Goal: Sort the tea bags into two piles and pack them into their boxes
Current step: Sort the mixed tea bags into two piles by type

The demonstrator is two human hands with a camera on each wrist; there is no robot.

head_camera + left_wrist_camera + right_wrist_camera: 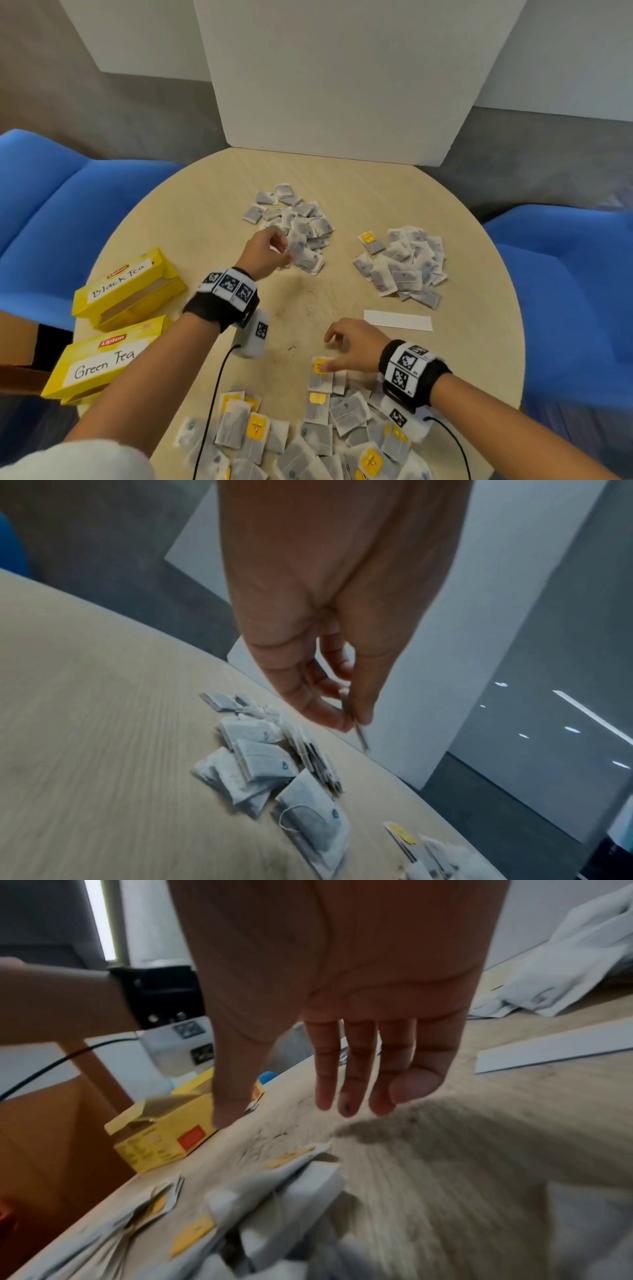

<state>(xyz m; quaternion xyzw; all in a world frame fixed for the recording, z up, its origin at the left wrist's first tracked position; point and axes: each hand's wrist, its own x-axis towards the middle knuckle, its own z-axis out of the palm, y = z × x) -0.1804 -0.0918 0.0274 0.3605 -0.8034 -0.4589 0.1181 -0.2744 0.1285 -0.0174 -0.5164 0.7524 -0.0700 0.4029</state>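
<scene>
- Left hand (263,251) reaches out over the far-left pile (294,226) of tea bags, thumb and fingers pinched together on one tea bag (296,242); the left wrist view shows that held bag edge-on between thumb and forefinger.
- Left of it, at the table's edge, lie two yellow boxes, one labelled Black Tea (128,286) and one labelled Green Tea (102,359); both look open, and no bags can be seen inside them.
- Near the person, an unsorted heap (308,435) of mixed tea bags, some with yellow tags, spreads across the front edge.
- Right hand (352,346) hovers over that heap's far end, fingers spread and loosely bent, holding nothing, its thumb just at a yellow-tagged bag (322,371).
- Further right sits a second pile (406,263), with a white paper strip (397,320) near it.
- Judged from this, sorting is well under way but unfinished, and packing has not begun.
- Everything rests on a round, pale wood-grain table (212,192), smudged in the middle; blue chairs (51,205) flank it, with white boards (335,78) and grey walls behind.
</scene>
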